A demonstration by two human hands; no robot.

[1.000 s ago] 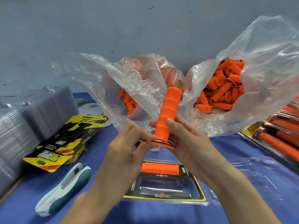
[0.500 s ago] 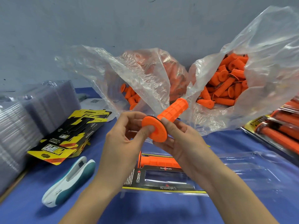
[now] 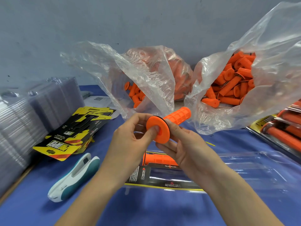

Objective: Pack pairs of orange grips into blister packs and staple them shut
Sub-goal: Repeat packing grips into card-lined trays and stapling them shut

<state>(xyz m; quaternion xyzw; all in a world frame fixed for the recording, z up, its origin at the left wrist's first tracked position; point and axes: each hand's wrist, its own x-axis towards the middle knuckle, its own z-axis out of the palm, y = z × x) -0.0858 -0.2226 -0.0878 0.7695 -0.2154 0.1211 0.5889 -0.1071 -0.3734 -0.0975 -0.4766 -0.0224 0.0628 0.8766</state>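
We are looking down at our two bare hands, which are holding one orange rubber grip (image 3: pixel 177 115) in the air above a blue table cover (image 3: pixel 146 209). The grip is a tube with a waffle-patterned barrel and a wide round flange at one end. The flange is facing us and the barrel is pointing away, up and to the right.

Our left hand (image 3: pixel 130 141) is pinching the flange: the thumb is pressing on its flat face beside the centre hole, and the curled fingers are reaching behind it. Our right hand (image 3: pixel 184 149) is cradling the grip from below, its fingers curling round the barrel just behind the flange.

Directly beneath our hands, an open clear plastic blister pack (image 3: pixel 162 178) with a black and yellow card insert is lying on the table cover. A second orange grip (image 3: pixel 158 159) is lying on its side in the pack's far cavity. The pack's clear lid half (image 3: pixel 260 170) is lying open to the right.

At the left, a white and teal stapler (image 3: pixel 75 176) is lying just in front of a fanned stack of black and yellow printed cards (image 3: pixel 73 132). Stacks of clear plastic shells (image 3: pixel 24 119) are standing at the left edge.

Behind our hands, two crumpled clear plastic bags, one left (image 3: pixel 146 70) and one right (image 3: pixel 276 70), are lying open against a grey wall (image 3: pixel 146 18). Each is holding loose orange grips (image 3: pixel 231 85). At the right edge, closed packs (image 3: pixel 283 132) containing orange grips are lying stacked.
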